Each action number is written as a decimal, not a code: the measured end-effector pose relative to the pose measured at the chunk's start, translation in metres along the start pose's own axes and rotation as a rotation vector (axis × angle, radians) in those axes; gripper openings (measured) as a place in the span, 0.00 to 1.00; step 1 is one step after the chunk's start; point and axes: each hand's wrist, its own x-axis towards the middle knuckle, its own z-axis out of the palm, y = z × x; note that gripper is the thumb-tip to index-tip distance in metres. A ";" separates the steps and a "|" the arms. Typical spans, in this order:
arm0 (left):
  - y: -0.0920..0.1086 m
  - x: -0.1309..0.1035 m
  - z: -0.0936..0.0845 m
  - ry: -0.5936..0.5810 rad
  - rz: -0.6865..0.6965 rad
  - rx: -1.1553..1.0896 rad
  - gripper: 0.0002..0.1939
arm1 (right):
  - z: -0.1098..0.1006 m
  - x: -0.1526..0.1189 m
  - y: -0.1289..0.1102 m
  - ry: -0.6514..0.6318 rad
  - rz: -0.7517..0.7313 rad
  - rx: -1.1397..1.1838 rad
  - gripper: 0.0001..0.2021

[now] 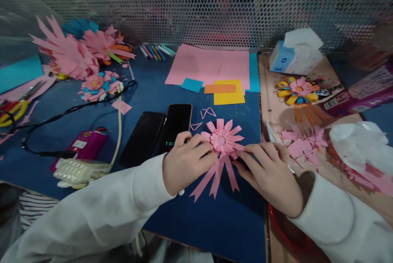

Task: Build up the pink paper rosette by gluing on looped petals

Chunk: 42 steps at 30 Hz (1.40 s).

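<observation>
A pink paper flower (223, 140) with layered petals and several notched ribbon tails lies on the blue table (199, 222). My left hand (189, 160) is at its left side, fingers bent and closed on the petal edge. From the right, my right hand (270, 173) has its fingertips pressed together on the flower's lower right petals. Two small folded pink paper strips (208, 112) lie just above the flower. Two dark phones, one (143, 138) beside the other (178, 122), rest left of it, the nearer one partly behind my left hand.
Pink sheets (211, 64) with blue, orange and yellow pieces lie at the back. Finished paper flowers (76, 50), scissors (21, 107), a cable and a magenta box (87, 146) are left. Right are a tissue box (291, 58), another flower (299, 91) and pink scraps (307, 144).
</observation>
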 end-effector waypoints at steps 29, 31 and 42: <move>0.003 0.004 -0.007 0.031 -0.049 0.011 0.06 | 0.001 -0.002 0.000 -0.006 -0.025 0.042 0.07; 0.002 0.004 -0.007 0.027 -0.058 0.007 0.05 | 0.002 -0.002 0.000 -0.008 -0.021 0.028 0.07; 0.000 0.003 -0.006 -0.043 -0.064 0.014 0.12 | -0.001 0.002 -0.001 0.043 0.055 0.088 0.07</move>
